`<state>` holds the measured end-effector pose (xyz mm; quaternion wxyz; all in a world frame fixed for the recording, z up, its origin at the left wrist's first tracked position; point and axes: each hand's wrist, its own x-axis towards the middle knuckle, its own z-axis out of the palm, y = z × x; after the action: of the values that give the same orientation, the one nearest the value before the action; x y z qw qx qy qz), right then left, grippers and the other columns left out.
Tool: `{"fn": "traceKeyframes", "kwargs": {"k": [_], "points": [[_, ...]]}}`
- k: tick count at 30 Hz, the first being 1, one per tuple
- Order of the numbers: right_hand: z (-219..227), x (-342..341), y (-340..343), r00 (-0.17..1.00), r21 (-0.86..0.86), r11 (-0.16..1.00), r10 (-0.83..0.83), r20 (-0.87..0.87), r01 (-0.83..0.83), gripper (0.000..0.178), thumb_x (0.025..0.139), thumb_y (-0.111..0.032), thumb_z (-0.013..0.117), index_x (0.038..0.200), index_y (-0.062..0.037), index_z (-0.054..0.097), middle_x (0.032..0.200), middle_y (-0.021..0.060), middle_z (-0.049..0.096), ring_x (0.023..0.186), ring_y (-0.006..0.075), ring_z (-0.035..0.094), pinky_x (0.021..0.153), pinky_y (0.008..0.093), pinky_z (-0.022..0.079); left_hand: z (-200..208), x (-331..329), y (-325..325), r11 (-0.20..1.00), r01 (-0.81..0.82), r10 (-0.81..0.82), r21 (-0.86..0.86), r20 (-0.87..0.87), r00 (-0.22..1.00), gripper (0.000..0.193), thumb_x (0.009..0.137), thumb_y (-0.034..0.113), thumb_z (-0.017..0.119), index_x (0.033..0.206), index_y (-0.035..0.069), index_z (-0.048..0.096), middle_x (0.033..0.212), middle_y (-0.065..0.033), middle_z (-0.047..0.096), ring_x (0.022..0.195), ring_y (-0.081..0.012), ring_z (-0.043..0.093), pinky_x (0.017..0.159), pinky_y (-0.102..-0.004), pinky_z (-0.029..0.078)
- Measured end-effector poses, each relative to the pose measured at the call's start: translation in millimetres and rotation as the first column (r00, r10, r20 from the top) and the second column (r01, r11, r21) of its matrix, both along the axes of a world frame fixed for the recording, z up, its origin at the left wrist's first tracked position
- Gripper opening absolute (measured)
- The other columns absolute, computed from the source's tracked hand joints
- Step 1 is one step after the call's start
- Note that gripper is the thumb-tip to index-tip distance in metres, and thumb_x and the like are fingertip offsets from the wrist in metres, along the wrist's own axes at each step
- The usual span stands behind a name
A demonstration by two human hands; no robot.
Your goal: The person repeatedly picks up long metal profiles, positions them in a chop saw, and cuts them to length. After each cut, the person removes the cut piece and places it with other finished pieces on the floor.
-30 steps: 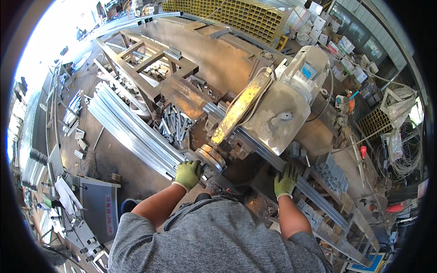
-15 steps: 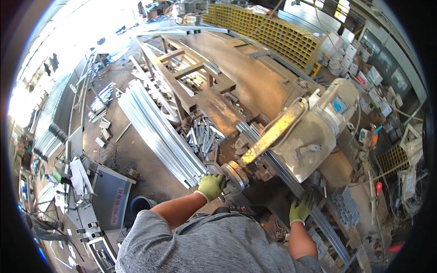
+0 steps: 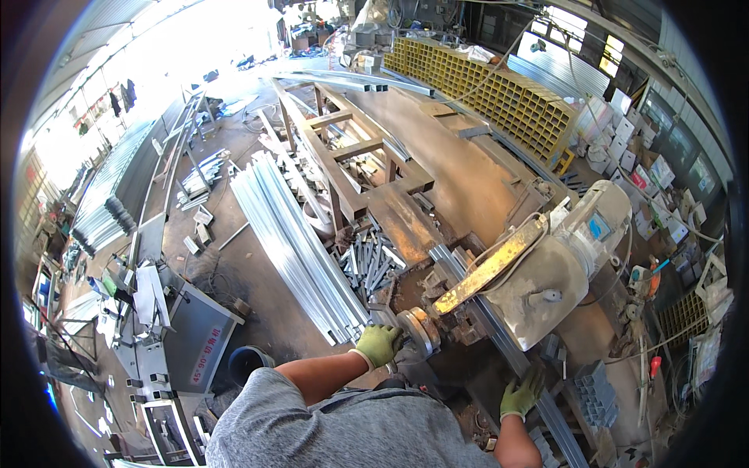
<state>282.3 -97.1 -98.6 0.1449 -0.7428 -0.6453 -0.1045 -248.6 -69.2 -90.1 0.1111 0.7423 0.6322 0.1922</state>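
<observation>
The bars (image 3: 563,433) pass beneath the yellow-armed saw (image 3: 538,292) and out beside the right hand (image 3: 521,395), whose grip is spread loosely at their edge. Long, straight and smooth, they look like stiff grey metal, likely heavy together and slick; best taken by the flat sides, clear of the saw. The left hand (image 3: 378,345) seems clenched on the round, rusty wheel (image 3: 421,331), though its fingertips are hidden.

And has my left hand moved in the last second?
No, not noticeably: your left hand stays just left of the round wheel, though the whole view has shifted.
</observation>
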Motion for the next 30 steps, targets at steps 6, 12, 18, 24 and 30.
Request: {"fn": "traceKeyframes", "kwargs": {"k": [6, 12, 18, 24, 30], "points": [[5.1, -3.1, 1.0, 1.0, 0.003, 1.0, -0.002, 0.002, 0.002, 0.08, 0.115, -0.037, 0.071, 0.186, -0.0044, 0.056, 0.19, 0.0287, 0.056, 0.178, 0.0507, 0.048, 0.151, 0.0643, 0.032, -2.8, -1.2, -1.2, 1.0, 0.011, -0.011, 0.02, 0.005, 1.0, 0.032, 0.118, 0.038, 0.069, 0.132, 0.013, 0.085, 0.107, -0.0214, 0.089, 0.098, -0.0504, 0.084, 0.089, -0.0655, 0.064], [7.4, -3.7, -0.2, 0.999, -0.04, 0.999, -0.03, 0.017, 0.03, 0.082, 0.114, -0.037, 0.071, 0.187, -0.0043, 0.055, 0.191, 0.0276, 0.055, 0.18, 0.0496, 0.046, 0.152, 0.0636, 0.031, -2.9, -0.7, -1.7, 1.0, 0.01, -0.01, -0.013, -0.011, 1.0, 0.033, 0.119, 0.038, 0.069, 0.134, 0.013, 0.085, 0.111, -0.0207, 0.089, 0.101, -0.0497, 0.085, 0.091, -0.0645, 0.064], [6.7, -3.6, -0.4, 0.999, -0.061, 0.997, -0.043, 0.017, 0.044, 0.083, 0.114, -0.038, 0.071, 0.189, -0.0044, 0.053, 0.197, 0.0247, 0.049, 0.184, 0.047, 0.042, 0.153, 0.0627, 0.029, -1.1, 0.0, -1.9, 0.999, 0.005, -0.006, -0.038, -0.021, 1.0, 0.034, 0.12, 0.039, 0.068, 0.135, 0.013, 0.085, 0.113, -0.0203, 0.09, 0.102, -0.049, 0.085, 0.091, -0.0641, 0.064], [7.8, -3.5, -1.1, 0.999, -0.072, 0.996, -0.05, 0.015, 0.051, 0.084, 0.113, -0.037, 0.071, 0.188, -0.004, 0.052, 0.195, 0.0266, 0.05, 0.184, 0.0474, 0.042, 0.152, 0.0636, 0.03, 1.1, 0.8, -1.3, 1.0, 0.004, -0.004, -0.026, -0.017, 1.0, 0.034, 0.12, 0.039, 0.068, 0.135, 0.013, 0.085, 0.111, -0.02, 0.089, 0.102, -0.049, 0.085, 0.093, -0.0646, 0.064], [9.0, -3.5, -0.6, 1.0, -0.037, 0.999, -0.03, -0.003, 0.029, 0.082, 0.113, -0.038, 0.07, 0.186, -0.003, 0.055, 0.193, 0.0283, 0.052, 0.182, 0.0496, 0.044, 0.152, 0.0652, 0.031, 0.1, 2.1, -0.5, 1.0, 0.0, 0.0, -0.03, -0.02, 1.0, 0.033, 0.12, 0.037, 0.068, 0.135, 0.013, 0.085, 0.112, -0.0208, 0.089, 0.106, -0.0491, 0.084, 0.095, -0.0636, 0.065]]}}
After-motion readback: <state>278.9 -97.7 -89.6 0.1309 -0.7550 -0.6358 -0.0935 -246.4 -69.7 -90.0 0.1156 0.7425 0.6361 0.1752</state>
